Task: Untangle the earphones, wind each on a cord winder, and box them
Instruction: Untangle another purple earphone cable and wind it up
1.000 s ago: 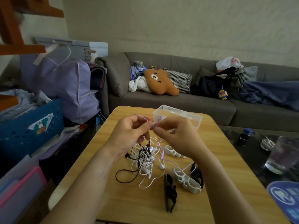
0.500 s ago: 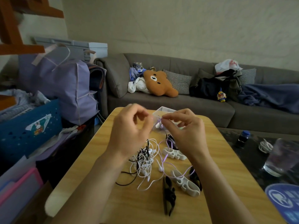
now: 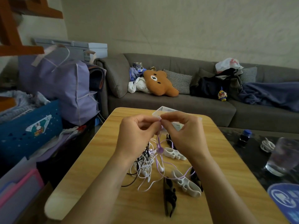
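A tangle of white, black and purple earphones (image 3: 146,162) lies on the wooden table (image 3: 100,159). My left hand (image 3: 137,135) and my right hand (image 3: 182,133) meet above it, both pinching the purple earphone cord (image 3: 159,143), which hangs down from my fingertips to the pile. White cord winders (image 3: 174,153) (image 3: 186,183) and black cord winders (image 3: 169,196) lie around the tangle. A clear plastic box (image 3: 161,110) stands behind my hands, mostly hidden by them.
A dark side table on the right holds a glass of water (image 3: 283,156), a small blue-capped bottle (image 3: 244,137) and a coiled white cable (image 3: 267,145). A grey sofa (image 3: 178,104) lies behind. Bags and a blue basket (image 3: 30,125) crowd the left.
Both hands have come closer together, fingertips now touching at the purple cord, and the cord hangs straighter below them.
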